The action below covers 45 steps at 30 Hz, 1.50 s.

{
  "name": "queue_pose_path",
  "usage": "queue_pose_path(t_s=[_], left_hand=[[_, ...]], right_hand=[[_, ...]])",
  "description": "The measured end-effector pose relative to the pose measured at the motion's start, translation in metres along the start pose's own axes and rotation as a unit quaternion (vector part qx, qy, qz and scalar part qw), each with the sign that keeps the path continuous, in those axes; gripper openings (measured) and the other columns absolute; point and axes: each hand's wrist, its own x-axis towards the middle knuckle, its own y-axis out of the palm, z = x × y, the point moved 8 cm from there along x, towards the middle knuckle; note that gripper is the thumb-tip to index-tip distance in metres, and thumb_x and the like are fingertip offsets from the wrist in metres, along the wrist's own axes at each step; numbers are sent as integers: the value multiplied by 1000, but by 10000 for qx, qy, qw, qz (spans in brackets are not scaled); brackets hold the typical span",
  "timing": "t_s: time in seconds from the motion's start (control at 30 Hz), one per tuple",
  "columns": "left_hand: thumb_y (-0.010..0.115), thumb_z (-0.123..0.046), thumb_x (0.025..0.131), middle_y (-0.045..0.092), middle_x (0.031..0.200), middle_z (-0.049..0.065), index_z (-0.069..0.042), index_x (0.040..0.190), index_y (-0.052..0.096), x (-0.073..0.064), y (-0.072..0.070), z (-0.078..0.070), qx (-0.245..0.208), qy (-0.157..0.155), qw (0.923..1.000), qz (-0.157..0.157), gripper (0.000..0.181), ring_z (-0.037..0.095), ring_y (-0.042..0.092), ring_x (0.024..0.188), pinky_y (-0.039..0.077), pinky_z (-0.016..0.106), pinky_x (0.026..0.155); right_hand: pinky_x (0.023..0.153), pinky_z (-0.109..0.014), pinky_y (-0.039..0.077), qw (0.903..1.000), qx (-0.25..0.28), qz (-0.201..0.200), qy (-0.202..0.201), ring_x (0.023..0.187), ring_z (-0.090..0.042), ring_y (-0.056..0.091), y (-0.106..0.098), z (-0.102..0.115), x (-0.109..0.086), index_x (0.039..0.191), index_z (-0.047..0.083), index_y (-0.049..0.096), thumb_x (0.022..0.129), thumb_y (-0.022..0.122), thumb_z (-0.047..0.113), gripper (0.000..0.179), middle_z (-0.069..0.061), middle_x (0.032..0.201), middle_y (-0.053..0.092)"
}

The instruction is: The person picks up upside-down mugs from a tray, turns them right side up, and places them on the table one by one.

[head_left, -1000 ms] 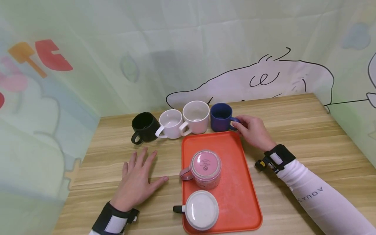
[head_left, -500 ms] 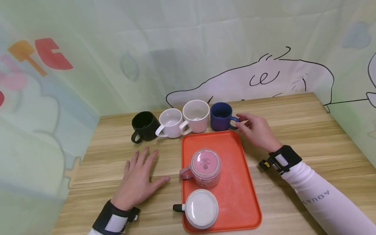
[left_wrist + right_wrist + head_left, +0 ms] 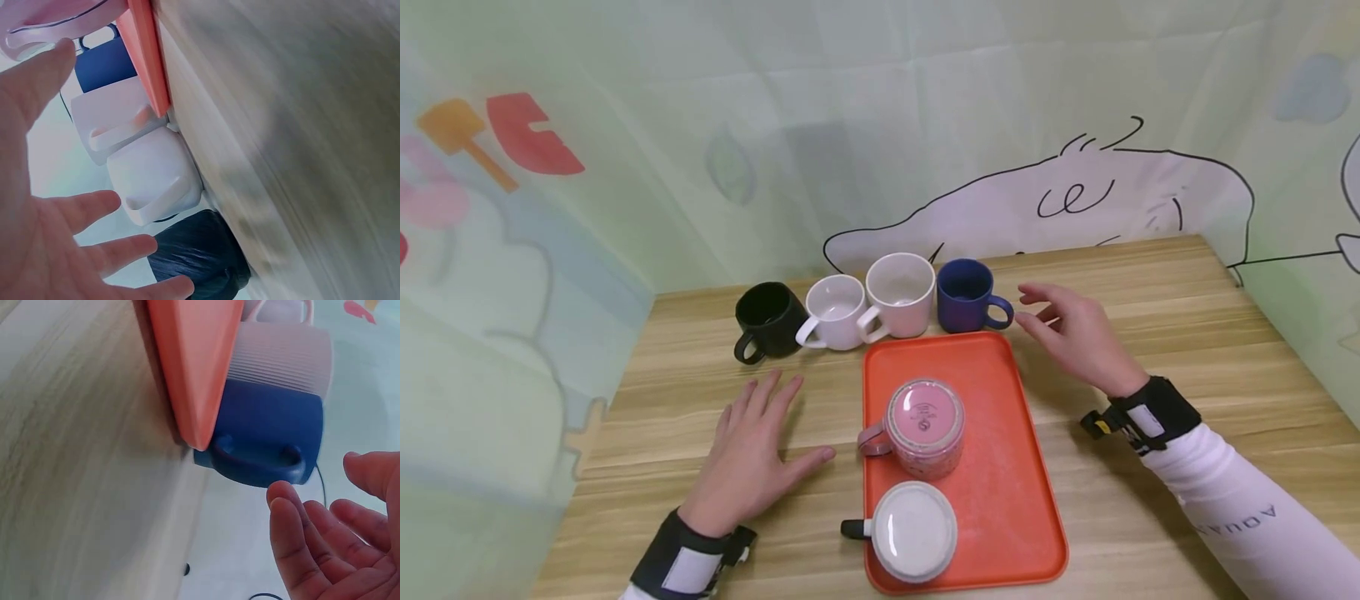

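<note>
My right hand [image 3: 1078, 337] hovers just right of the blue mug [image 3: 966, 297], fingers loosely bent and apart from its handle; the right wrist view shows the same gap beside the blue mug [image 3: 269, 425]. Fingers spread, my left hand [image 3: 748, 458] is left of the orange tray [image 3: 1000, 500] and holds nothing. Upright in a row with the blue mug stand a large white mug [image 3: 904, 300], a smaller white mug [image 3: 838, 312] and a black mug [image 3: 771, 321]. Upside down on the tray are a pink mug [image 3: 925, 425] and a white mug with a black handle [image 3: 914, 532].
The wooden table [image 3: 1150, 317] runs back to a printed cloth backdrop [image 3: 850, 125], close behind the row of mugs. Another cloth side [image 3: 475, 333] borders the table at left. The tray's far edge lies just in front of the white and blue mugs.
My right hand has let go of the blue mug's handle and drawn away to the right. The mugs and tray stay where they were; my left hand has barely moved.
</note>
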Motion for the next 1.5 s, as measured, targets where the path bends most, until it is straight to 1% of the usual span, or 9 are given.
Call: queue_pose_path(t_s=[0.13,0.37,0.5,0.73,0.87,0.93,1.1,1.27,1.5], left_hand=[[81,-69,83,35,166,25,-11,161,44,1,-5,-5,-107,104,9998,-120,103,54,31,150,29,78,114],[84,-67,82,43,162,21,-9,159,47,4,-12,-19,-387,524,9973,-347,103,43,42,147,39,67,115],[86,-65,81,45,162,18,-9,158,49,6,-13,-27,-572,684,9953,-364,102,40,45,146,42,62,115],[90,-57,80,50,158,17,-7,155,52,9,-16,-42,-727,972,9917,-418,99,37,48,145,43,58,116],[90,-57,81,52,156,15,-8,154,53,12,-12,-48,-802,951,9919,-243,95,36,51,143,46,58,113],[89,-57,82,53,156,14,-9,154,54,14,-10,-51,-834,901,9924,-129,94,35,51,143,48,58,111],[88,-57,83,57,154,9,-12,153,56,17,-7,-59,-998,909,9908,26,88,32,55,141,51,57,108],[87,-56,85,63,146,2,-16,150,60,21,-5,-66,-1179,1123,9867,41,80,24,60,135,53,51,107],[87,-50,88,68,139,2,-13,143,67,24,0,-70,-1346,1075,9847,280,70,21,65,127,57,47,102]], right_hand=[[77,-47,64,9998,-85,1,-165,93,-30,75,-7,8,-5,142,0,63,100,76,11,45,-20,125,72],[74,-31,61,9981,-300,53,-533,97,-25,74,-18,23,-17,141,3,65,96,79,7,47,-16,129,70],[74,-29,61,9969,-406,133,-658,100,-23,73,-22,32,-23,140,4,66,94,81,6,48,-13,129,70],[77,-39,63,9944,-691,344,-725,101,-19,70,-25,42,-35,140,7,67,94,83,12,49,-6,132,69],[80,-43,63,9917,-809,483,-870,106,-20,69,-24,47,-43,139,8,68,93,84,13,49,-6,134,68],[86,-47,62,9893,-927,551,-980,112,-23,68,-23,48,-48,139,7,68,92,85,13,51,-7,136,66],[103,-56,53,9819,-1230,744,-1233,129,-33,61,-19,48,-61,140,5,66,89,88,15,57,-12,141,63],[103,-63,49,9756,-1420,934,-1388,133,-38,56,-15,42,-74,144,6,63,86,90,19,65,-17,148,58],[108,-72,41,9718,-1583,1153,-1310,146,-46,42,-7,30,-88,152,11,56,88,88,31,74,-20,159,47]])
